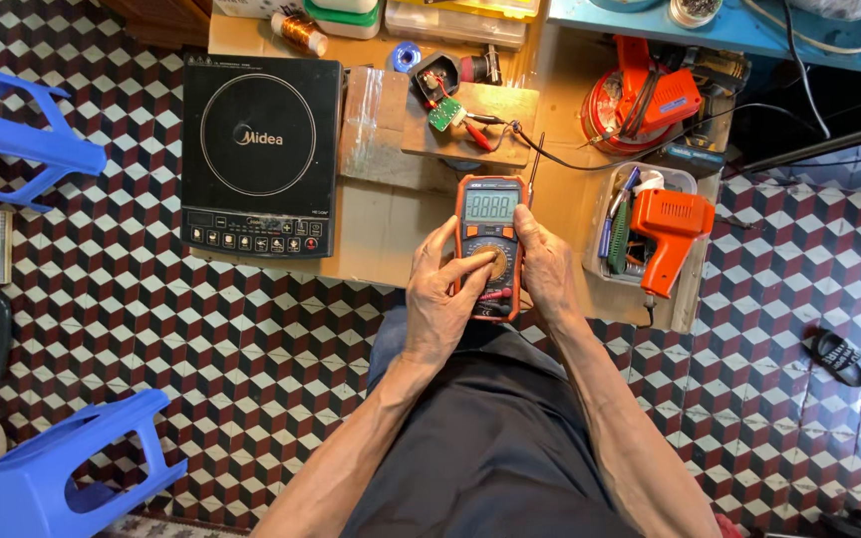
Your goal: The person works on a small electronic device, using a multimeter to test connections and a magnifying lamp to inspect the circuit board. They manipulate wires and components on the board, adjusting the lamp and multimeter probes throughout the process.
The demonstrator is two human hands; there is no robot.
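An orange-and-black multimeter [490,211] with a lit greenish display lies at the front edge of a low wooden work board [376,234]. My left hand [440,294] grips its left side, with the thumb on the round dial. My right hand [547,269] holds its right side. Red and black probe leads run from the meter up to a small green circuit board [444,113] resting on a wooden block [480,139], beside a black plug-like housing [432,75].
A black induction cooker [259,149] sits to the left on the board. An orange soldering gun [672,227] lies in a clear tray [690,184] of tools at right, a red tool [645,95] behind it. Blue plastic stools [62,478] stand on the patterned tile floor; a sandal [839,357] lies right.
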